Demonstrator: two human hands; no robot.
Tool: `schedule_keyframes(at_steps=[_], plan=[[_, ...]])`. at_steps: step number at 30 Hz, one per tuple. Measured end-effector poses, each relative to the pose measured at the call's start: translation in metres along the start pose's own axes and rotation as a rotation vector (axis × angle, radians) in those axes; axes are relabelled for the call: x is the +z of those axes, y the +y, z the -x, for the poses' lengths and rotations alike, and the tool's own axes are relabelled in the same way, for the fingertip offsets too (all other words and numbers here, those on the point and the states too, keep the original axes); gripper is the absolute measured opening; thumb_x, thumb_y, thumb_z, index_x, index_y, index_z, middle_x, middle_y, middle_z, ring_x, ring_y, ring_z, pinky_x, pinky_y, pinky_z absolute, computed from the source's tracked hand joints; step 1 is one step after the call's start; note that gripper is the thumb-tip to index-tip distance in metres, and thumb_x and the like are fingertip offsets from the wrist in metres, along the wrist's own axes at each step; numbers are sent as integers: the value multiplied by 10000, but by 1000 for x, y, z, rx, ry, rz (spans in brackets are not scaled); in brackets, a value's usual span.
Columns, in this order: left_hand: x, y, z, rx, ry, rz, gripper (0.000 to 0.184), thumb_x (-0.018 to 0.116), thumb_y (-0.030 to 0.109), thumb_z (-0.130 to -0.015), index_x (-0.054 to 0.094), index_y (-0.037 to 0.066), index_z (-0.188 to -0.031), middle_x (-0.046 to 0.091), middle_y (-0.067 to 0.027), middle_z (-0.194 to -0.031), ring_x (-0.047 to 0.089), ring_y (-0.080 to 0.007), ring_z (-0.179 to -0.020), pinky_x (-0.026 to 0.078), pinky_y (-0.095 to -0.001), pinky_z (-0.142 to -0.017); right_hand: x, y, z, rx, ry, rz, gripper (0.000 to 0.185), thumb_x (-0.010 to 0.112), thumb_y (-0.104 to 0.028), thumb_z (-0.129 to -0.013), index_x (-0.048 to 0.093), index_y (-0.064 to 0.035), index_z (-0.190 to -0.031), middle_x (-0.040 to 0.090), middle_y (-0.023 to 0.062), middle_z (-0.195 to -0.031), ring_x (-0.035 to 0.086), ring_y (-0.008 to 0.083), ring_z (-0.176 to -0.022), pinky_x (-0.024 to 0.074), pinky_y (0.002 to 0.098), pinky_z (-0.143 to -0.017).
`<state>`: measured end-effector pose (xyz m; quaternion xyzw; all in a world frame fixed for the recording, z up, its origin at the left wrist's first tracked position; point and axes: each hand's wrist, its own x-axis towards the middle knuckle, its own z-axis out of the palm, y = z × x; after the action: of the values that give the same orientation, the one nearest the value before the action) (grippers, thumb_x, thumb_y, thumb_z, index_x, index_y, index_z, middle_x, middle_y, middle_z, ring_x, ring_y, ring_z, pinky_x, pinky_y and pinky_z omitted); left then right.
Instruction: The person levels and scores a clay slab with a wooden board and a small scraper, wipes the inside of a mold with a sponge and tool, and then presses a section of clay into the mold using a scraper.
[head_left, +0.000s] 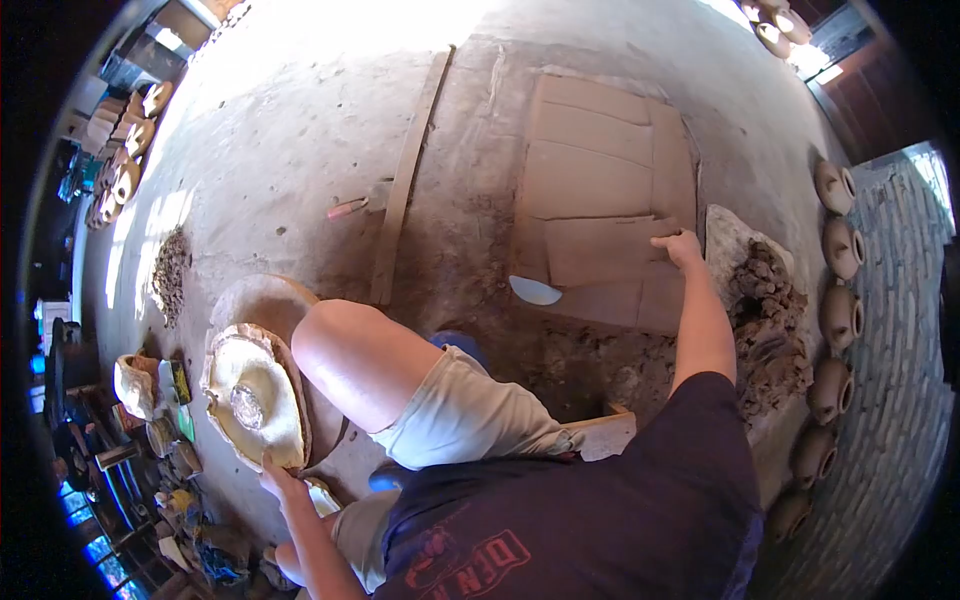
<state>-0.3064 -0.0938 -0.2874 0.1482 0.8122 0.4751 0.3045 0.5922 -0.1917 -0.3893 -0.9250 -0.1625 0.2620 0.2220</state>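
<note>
My left hand (282,482) is at the near rim of a round, cream-coloured mould (283,385), its fingers closed on the edge. The mould has a ragged rim and a rounded hub in its middle, and it leans by my bent knee. Out to the right, my right hand (684,250) reaches to the right edge of a cut piece of brown clay slab (605,255), with thumb and finger at its corner. This piece lies among larger clay sheets (590,125) marked by straight cuts. A pale curved scraper (535,291) lies at the slab's lower left corner.
A long wooden strip (411,180) lies left of the slab, near a small pink-handled tool (348,208). Lumpy clay (770,330) is heaped at right, before a row of clay pots (838,315). Clutter (180,500) fills the lower left.
</note>
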Motion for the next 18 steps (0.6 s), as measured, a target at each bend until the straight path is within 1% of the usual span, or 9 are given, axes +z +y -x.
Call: schedule_keyframes(at_steps=[3,6,8,9,12,14,15,17,18], plan=[[-3,-10,-12,-13,-8,-9,497,680,243,-950,568,-153,-1230,654,-221,-1130,700,-321,-882,614,-442,-704,3,4,-11,11,-63,-31,718,927,-301,-690,677,104,-1229,707,241,-1243,675,347,-1175,515,409,-998],[0,-12,-9,-16,14,-54,506,663,252,-964,562,-146,-1260,651,-217,-1145,699,-310,-895,615,-438,-716,5,-3,-16,23,-122,155,714,914,-296,-705,664,110,-1236,682,285,-1266,659,386,-1200,511,433,-1010],[0,-14,-5,-10,-20,-30,519,648,282,-974,564,-130,-1278,650,-208,-1156,695,-304,-916,612,-434,-721,6,-17,1,-46,-15,219,571,878,-239,-736,690,120,-1138,715,273,-1163,690,378,-1118,527,434,-960],[-1,-13,5,-4,-64,7,529,640,307,-980,567,-118,-1287,649,-200,-1163,691,-301,-932,608,-429,-721,4,-30,15,-83,39,251,501,859,-211,-752,703,126,-1089,732,267,-1112,706,375,-1077,534,435,-935],[-6,1,26,-11,-130,120,554,617,379,-989,580,-71,-1310,652,-172,-1175,679,-295,-970,592,-424,-744,-12,-73,42,-125,-3,343,556,875,-265,-737,698,105,-1112,704,306,-1171,674,432,-1143,531,465,-978],[-9,18,27,5,-109,119,537,596,412,-996,595,-9,-1329,652,-150,-1195,673,-289,-995,568,-429,-802,-24,-100,63,-288,16,369,513,866,-245,-732,707,91,-1085,715,299,-1127,691,423,-1102,546,461,-946],[-10,20,20,-7,-136,143,507,601,397,-993,604,0,-1309,651,-150,-1191,675,-290,-995,565,-435,-814,-31,-116,75,-369,27,381,491,862,-235,-730,711,85,-1071,721,296,-1106,699,419,-1082,553,458,-931],[-20,19,1,-31,-187,193,448,609,368,-988,623,19,-1268,650,-151,-1182,677,-292,-995,558,-448,-838,-49,-163,108,-419,-51,384,477,844,-225,-735,712,64,-1091,727,275,-1095,705,403,-1066,555,451,-919],[-22,7,-14,39,-206,168,370,590,310,-1014,605,18,-1241,649,-152,-1149,681,-291,-989,567,-436,-825,-56,-189,126,-446,-90,388,471,835,-220,-737,712,54,-1100,731,265,-1090,707,396,-1058,557,447,-914]])
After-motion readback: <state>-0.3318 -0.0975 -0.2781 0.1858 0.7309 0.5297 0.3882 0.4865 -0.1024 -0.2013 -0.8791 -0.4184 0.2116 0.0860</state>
